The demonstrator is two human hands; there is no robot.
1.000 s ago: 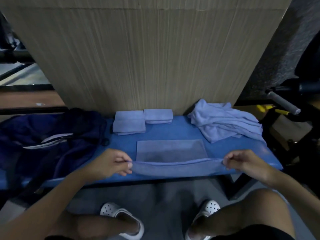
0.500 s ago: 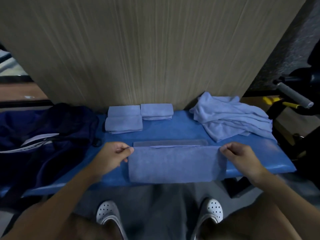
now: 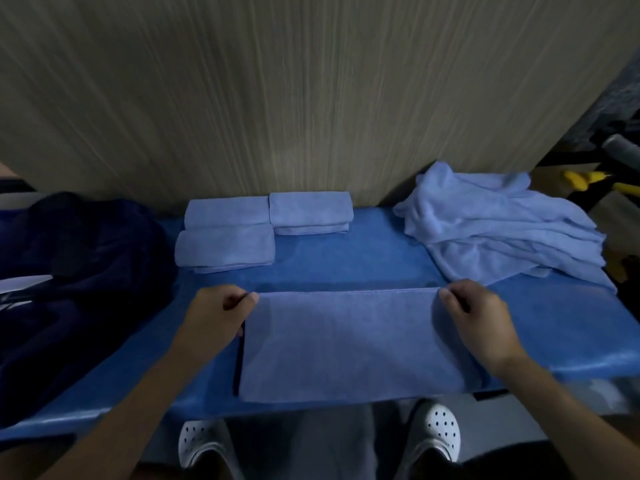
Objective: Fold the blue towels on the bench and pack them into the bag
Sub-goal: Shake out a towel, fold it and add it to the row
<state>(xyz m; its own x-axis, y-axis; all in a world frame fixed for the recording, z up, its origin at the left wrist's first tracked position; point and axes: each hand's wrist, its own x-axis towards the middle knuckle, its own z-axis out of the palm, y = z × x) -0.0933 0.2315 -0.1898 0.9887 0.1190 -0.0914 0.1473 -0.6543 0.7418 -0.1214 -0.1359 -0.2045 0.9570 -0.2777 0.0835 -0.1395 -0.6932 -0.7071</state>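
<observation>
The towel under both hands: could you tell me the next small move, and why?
Probably fold the towel across, right end over left. It lies flat as a wide strip on the bench, left hand and right hand pinching its far corners, while the folded towels behind are narrower.

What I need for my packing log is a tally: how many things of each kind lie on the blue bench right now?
Folded towels: 3
Half-folded towel: 1
Heap of unfolded towels: 1 (towels within cannot be counted)
Dark bag: 1
Total: 6
</observation>
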